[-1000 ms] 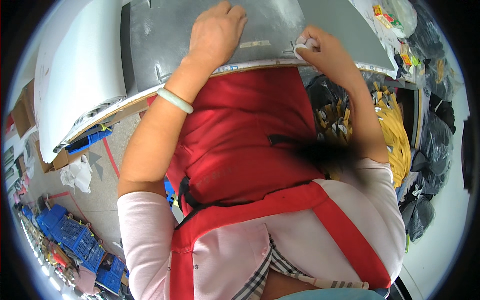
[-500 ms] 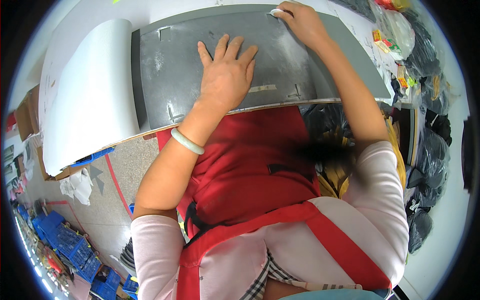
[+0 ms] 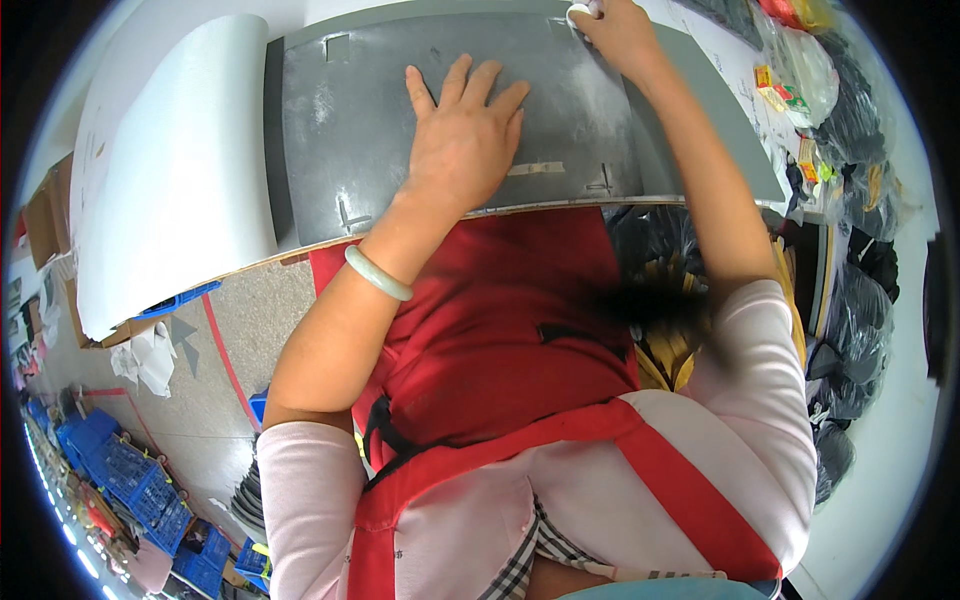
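My left hand [image 3: 462,145] lies flat with fingers spread on a dark grey template [image 3: 365,130], which has small cut-out marks near its corners and whitish powdery smears. Beneath the template is a larger grey sheet [image 3: 690,125], showing along the far and right sides. At the template's far right corner, my right hand [image 3: 625,42] pinches a small white piece of chalk [image 3: 578,13] close to the surface. Its fingertips partly cover the chalk.
A curled white sheet [image 3: 175,150] covers the table's left part. Clear plastic bags [image 3: 805,70] and small printed packets crowd the right end. Black bagged bundles [image 3: 855,310] stand along the right wall. Blue crates [image 3: 140,490] are on the floor at lower left.
My right hand has moved the chalk a little rightward along the template's far edge. My left hand stays pressed on the template. The whole view has shifted slightly.
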Motion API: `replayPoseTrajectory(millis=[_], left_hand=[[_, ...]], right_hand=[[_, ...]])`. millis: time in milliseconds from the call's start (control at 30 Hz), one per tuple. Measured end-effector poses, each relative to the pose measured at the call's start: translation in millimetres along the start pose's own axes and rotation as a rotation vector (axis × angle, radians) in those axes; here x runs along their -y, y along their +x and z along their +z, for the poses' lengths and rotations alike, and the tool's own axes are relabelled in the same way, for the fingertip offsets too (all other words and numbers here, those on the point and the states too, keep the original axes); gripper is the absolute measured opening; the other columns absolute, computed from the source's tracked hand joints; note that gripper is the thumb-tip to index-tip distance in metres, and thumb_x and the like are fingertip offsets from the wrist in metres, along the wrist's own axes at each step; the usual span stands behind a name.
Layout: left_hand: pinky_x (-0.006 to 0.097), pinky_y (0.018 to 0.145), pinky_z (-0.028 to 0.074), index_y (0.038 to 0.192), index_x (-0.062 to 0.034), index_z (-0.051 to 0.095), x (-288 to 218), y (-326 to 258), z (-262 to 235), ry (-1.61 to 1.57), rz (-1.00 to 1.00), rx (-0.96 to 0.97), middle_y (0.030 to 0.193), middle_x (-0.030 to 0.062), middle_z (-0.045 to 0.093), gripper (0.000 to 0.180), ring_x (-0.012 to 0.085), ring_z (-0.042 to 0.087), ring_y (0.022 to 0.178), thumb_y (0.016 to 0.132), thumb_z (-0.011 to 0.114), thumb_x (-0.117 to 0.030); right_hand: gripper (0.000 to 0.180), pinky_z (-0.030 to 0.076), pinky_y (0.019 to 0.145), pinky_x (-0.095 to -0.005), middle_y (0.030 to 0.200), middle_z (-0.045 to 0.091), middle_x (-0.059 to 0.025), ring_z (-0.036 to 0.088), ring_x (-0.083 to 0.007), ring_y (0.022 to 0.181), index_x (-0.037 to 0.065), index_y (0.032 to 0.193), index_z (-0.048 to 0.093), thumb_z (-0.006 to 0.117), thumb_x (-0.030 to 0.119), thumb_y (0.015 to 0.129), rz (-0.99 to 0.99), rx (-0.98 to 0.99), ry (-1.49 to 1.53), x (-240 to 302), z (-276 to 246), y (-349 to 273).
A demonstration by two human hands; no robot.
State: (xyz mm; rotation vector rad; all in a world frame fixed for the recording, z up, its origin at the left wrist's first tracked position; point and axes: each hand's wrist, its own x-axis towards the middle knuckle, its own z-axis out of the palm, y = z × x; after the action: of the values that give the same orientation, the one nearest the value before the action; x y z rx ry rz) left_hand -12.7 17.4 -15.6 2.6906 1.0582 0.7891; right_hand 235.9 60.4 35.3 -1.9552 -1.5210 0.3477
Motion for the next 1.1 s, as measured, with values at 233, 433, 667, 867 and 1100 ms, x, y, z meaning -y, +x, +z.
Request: replayPoseTrajectory(millis=[233,433,667,867,1100], left_hand=[[0.072,0.111,0.027,0.131,-0.0211,0.065,1,0,3,0.058,-0.017,-0.015,0.140,0.0072,0.057,0.032,0.0319,0.045,0.139,0.100,0.059,-0.027],[0.074,0.109,0.027,0.130,-0.0207,0.065,-3,2,7,0.108,0.017,-0.044,0.137,0.0077,0.057,0.033,0.0319,0.045,0.137,0.098,0.060,-0.027],[0.079,0.107,0.025,0.132,-0.0101,0.063,-1,1,6,0.039,0.044,-0.041,0.139,0.0144,0.055,0.040,0.0349,0.044,0.137,0.096,0.060,-0.027],[0.080,0.109,0.018,0.133,-0.0041,0.062,1,2,11,0.043,0.008,-0.017,0.141,0.0182,0.053,0.044,0.0365,0.043,0.139,0.098,0.057,-0.030],[0.084,0.108,0.013,0.141,-0.0027,0.055,5,-2,7,-0.026,-0.017,0.034,0.147,0.0173,0.048,0.048,0.0379,0.035,0.144,0.101,0.053,-0.028]], right_hand=[[0.016,0.051,0.057,-0.0352,0.070,0.067,-0.0108,0.064,-0.0195,0.060,0.000,0.096,0.064,0.070,0.011,0.086,-0.267,0.256,0.223,-30,-5,27],[0.015,0.052,0.061,-0.0312,0.078,0.070,-0.0098,0.065,-0.0131,0.069,-0.001,0.100,0.069,0.069,0.010,0.091,-0.149,0.241,0.341,46,39,18],[0.021,0.051,0.071,-0.0431,0.085,0.068,-0.0242,0.065,-0.0386,0.076,-0.004,0.093,0.068,0.068,0.016,0.091,-0.545,0.252,0.092,140,118,23],[0.017,0.051,0.075,-0.0484,0.085,0.067,-0.0267,0.065,-0.0453,0.083,-0.004,0.088,0.067,0.065,0.013,0.090,-0.678,0.227,-0.095,162,141,27],[0.017,0.055,0.071,-0.0454,0.082,0.068,-0.0264,0.069,-0.0403,0.078,-0.007,0.084,0.065,0.069,0.010,0.086,-0.595,0.230,-0.176,174,133,30]])
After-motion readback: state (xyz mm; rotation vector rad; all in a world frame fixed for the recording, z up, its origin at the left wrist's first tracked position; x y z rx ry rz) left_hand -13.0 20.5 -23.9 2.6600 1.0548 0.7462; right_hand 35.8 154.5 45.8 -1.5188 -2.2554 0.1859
